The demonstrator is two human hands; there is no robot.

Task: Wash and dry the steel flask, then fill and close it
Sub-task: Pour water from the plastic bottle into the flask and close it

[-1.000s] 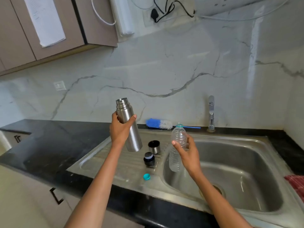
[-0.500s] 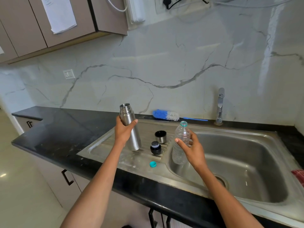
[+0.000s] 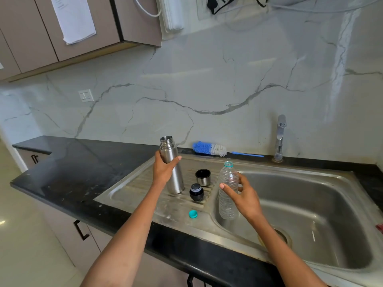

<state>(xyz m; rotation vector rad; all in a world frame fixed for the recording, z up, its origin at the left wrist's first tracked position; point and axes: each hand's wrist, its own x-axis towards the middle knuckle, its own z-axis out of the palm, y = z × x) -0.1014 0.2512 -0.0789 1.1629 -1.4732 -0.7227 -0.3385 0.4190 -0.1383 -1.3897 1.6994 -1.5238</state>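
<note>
We see the sink set in the desk. Our left hand, fingers clamped, holds the open steel flask upright over the drainboard. Our right hand grips a clear bottle, uncapped. The flask's cup, stopper and a teal cap lie between them.

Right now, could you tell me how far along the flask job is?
Done, apparently: the flask is open, its stopper and cup lie on the drainboard. In hand: left hand grips the flask, right hand holds the uncapped bottle. Left: filling and closing. Whether it was washed cannot be told.
</note>
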